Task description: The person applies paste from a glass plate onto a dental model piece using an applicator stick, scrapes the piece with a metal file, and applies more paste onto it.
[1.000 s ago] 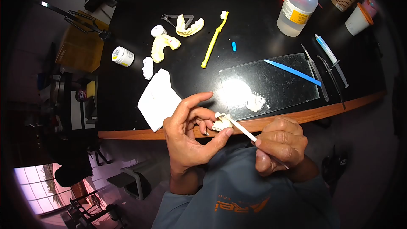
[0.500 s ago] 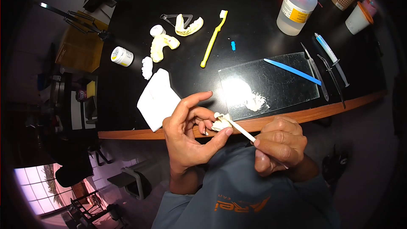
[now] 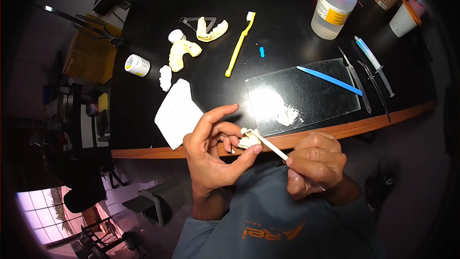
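Note:
My left hand (image 3: 211,157) pinches a small cream dental piece, shaped like a row of teeth (image 3: 248,140), between thumb and fingers, with the index finger raised. A thin white stick (image 3: 274,149) is gripped in my right hand (image 3: 317,163). Its far end rests at the dental piece, where a whitish blob shows. Beyond my hands lies a glass slab (image 3: 326,110) with a smear of white paste (image 3: 288,115) on it. A blue plastic spatula (image 3: 330,80) lies across the slab. Left of it is a white paper pad (image 3: 177,115).
Yellowish dental casts (image 3: 183,53), a white tooth-row piece (image 3: 165,77), a jar (image 3: 137,65) and a yellow toothbrush (image 3: 239,45) lie at left and centre. On the right are a scalpel (image 3: 354,79), tweezers (image 3: 374,88), a syringe (image 3: 373,62) and a large bottle (image 3: 331,12).
Hardly anything differs. The whole view has shifted very slightly; both hands keep their grip, with the stick's tip still at the dental piece.

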Action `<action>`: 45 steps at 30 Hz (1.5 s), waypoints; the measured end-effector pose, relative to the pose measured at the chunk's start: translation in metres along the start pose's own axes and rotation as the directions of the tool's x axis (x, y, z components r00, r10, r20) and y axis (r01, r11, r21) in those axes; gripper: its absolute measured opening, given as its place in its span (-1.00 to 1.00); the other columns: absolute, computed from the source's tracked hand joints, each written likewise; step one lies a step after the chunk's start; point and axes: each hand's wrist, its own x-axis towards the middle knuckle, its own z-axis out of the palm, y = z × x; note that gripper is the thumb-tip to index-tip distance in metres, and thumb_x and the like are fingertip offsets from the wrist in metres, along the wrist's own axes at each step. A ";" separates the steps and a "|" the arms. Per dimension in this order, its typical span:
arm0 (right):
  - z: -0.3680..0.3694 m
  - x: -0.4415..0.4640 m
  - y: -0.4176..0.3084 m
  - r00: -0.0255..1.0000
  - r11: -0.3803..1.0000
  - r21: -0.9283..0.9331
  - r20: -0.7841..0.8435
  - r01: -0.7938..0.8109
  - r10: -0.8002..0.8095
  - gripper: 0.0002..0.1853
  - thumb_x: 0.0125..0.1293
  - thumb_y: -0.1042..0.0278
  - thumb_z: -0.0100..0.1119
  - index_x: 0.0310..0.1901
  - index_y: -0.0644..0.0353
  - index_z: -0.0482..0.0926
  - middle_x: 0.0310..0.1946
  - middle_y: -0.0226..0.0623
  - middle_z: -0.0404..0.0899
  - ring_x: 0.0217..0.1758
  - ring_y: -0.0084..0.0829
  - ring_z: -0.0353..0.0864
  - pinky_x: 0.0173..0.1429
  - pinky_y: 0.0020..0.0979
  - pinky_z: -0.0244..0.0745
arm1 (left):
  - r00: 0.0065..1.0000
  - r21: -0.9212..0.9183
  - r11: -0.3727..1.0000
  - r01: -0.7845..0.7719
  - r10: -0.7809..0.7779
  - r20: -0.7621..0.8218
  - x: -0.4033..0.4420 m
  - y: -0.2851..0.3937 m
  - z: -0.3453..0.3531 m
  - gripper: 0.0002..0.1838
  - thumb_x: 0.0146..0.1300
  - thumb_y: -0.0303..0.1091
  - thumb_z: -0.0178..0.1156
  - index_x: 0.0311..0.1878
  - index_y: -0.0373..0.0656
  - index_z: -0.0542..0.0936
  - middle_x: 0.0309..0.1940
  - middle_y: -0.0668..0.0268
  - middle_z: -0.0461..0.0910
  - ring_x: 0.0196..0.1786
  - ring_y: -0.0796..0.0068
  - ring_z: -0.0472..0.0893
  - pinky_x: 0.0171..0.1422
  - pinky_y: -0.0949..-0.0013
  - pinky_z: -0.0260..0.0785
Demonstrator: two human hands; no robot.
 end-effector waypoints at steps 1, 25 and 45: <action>0.000 0.000 0.000 1.000 1.000 -0.001 -0.002 0.003 -0.003 -0.86 0.13 0.58 0.27 -0.24 0.28 0.66 -0.53 -0.38 0.63 -0.54 -0.46 0.64 -0.52 -0.41 0.54 | 1.000 -0.001 1.000 0.000 0.000 -0.001 0.000 0.000 0.000 -0.20 0.05 -0.60 0.60 0.40 -0.49 0.48 -0.25 0.28 0.75 -0.24 0.79 0.63 -0.13 0.73 0.36; -0.024 -0.007 -0.002 0.990 0.975 -0.170 -0.021 -0.141 0.139 -0.79 -0.03 0.61 0.17 -0.29 0.36 0.65 -0.58 -0.28 0.61 -0.59 -0.43 0.49 -0.51 -0.43 0.45 | 1.000 0.018 1.000 -0.016 0.016 -0.008 0.000 0.001 0.000 -0.18 0.01 -0.59 0.61 0.39 -0.47 0.50 -0.25 0.32 0.73 -0.26 0.81 0.59 -0.14 0.72 0.34; 0.001 0.000 -0.002 0.999 0.999 0.014 0.000 -0.033 0.033 -0.84 0.13 0.60 0.26 -0.22 0.28 0.65 -0.55 -0.38 0.62 -0.55 -0.44 0.66 -0.51 -0.39 0.59 | 1.000 0.006 1.000 -0.003 0.003 0.001 -0.001 -0.001 0.000 -0.18 0.04 -0.61 0.61 0.40 -0.48 0.48 -0.24 0.28 0.76 -0.25 0.81 0.60 -0.15 0.73 0.33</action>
